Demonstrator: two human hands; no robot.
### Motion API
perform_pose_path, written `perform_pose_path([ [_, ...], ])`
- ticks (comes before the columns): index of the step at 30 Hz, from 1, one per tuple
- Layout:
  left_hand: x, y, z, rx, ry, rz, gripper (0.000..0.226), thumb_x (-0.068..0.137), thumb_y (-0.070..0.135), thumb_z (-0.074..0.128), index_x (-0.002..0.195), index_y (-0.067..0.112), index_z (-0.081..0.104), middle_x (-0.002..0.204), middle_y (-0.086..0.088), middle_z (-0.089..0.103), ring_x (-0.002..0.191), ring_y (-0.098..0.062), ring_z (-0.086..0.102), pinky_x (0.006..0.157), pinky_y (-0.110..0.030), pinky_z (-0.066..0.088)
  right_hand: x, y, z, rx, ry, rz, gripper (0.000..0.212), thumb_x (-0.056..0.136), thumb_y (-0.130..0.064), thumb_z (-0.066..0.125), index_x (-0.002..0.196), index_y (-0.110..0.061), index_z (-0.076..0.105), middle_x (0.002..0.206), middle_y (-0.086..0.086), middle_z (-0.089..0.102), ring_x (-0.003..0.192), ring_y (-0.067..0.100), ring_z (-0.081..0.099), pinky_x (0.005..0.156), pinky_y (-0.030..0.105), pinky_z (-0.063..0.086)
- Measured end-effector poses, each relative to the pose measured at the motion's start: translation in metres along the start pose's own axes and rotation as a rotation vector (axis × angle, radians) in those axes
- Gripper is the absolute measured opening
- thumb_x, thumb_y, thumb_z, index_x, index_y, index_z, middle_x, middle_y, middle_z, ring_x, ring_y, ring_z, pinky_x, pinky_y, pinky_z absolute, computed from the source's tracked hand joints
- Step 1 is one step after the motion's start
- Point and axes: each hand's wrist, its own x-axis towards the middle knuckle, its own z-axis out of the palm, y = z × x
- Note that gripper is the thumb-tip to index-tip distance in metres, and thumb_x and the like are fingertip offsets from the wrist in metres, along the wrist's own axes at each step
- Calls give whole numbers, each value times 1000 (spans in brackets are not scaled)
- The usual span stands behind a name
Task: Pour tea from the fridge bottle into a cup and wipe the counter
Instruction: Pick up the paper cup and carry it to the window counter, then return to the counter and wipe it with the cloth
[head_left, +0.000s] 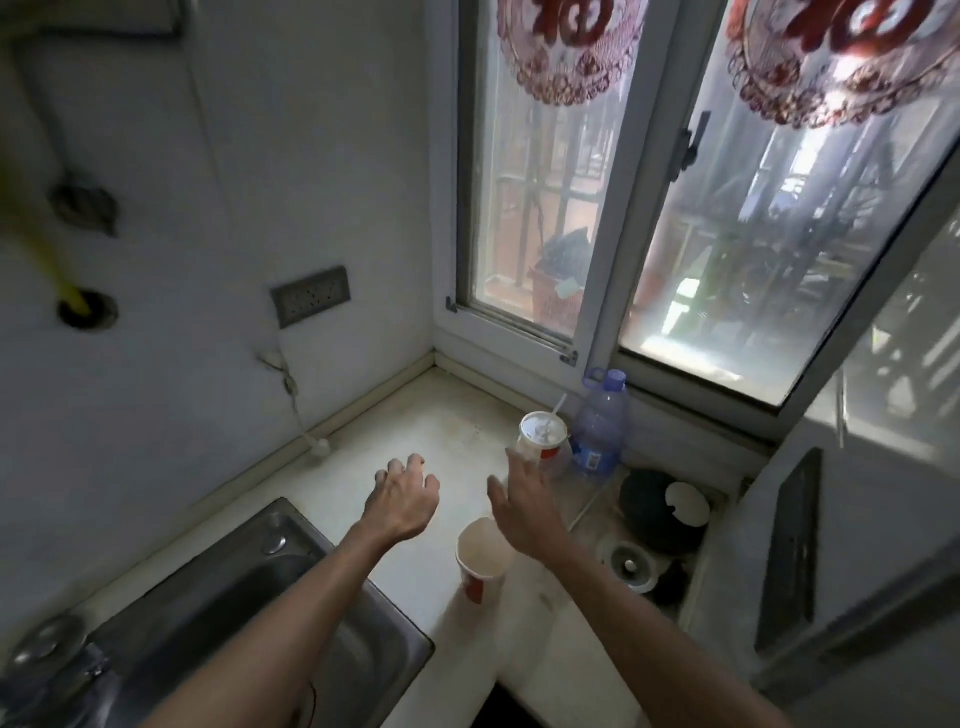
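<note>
An open paper cup (483, 556), white with a red band, stands upright on the pale counter (415, 431). My right hand (524, 504) hovers just above and behind it, fingers loosely spread, holding nothing. Its fingertips reach toward a lidded paper cup with a straw (543, 434); whether they touch it is unclear. A clear plastic bottle with a blue cap (600, 423) stands right of that cup, by the window. My left hand (402, 493) hangs over the counter with relaxed, slightly curled fingers, empty. No cloth is in view.
A steel sink (249, 613) lies at the lower left with a faucet (47, 654) at its corner. A dark round pot (649, 514) and a metal strainer (631, 564) sit in a recess at the right. A wall socket (310, 296) and a hanging cable (296, 400) are behind.
</note>
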Motion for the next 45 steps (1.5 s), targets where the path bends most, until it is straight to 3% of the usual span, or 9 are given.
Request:
perform_pose_path([
  [4,-15,0,-41,140,115,54,44,98,35,30,134,13,43,136,-13,45,124,-31,41,101,-44,38,-1,-36,-15,-201,-26,-94,56,103,-39,34,152,-15,20,148,14,37,135,33,33,107,48,31],
  [11,-64,-38,-102,285,272,11,46,97,37,28,136,14,40,135,-13,46,122,-30,44,99,-44,40,-25,-107,-1,-266,-71,-259,53,102,-38,33,148,-15,23,142,11,41,130,29,36,100,48,41],
  [20,-177,-143,-177,395,416,-127,48,99,41,29,139,16,37,137,-11,45,126,-27,42,100,-42,38,-98,-217,60,-301,-165,-503,60,103,-46,29,153,-19,10,153,9,29,139,28,28,106,48,36],
  [30,-390,-293,-226,387,458,-418,37,98,41,29,124,18,43,132,-12,51,121,-32,46,100,-47,41,-262,-337,164,-300,-269,-731,61,102,-41,34,153,-13,15,149,16,33,136,34,29,109,50,34],
  [35,-503,-350,-242,400,494,-540,43,99,39,27,134,16,38,136,-14,48,122,-32,45,97,-46,40,-358,-392,211,-321,-408,-903,61,103,-44,27,153,-12,11,154,13,22,143,36,20,114,53,28],
  [38,-558,-378,-248,390,508,-638,45,100,39,28,137,15,37,137,-15,47,123,-33,44,98,-46,40,-410,-421,231,-309,-414,-964,61,104,-45,26,153,-13,12,153,12,26,143,33,23,114,53,29],
  [45,-664,-427,-259,372,600,-822,40,98,38,30,130,16,42,129,-11,51,116,-31,47,90,-43,43,-504,-482,275,-328,-469,-1129,59,103,-45,25,153,-17,11,152,9,28,140,28,25,110,51,34],
])
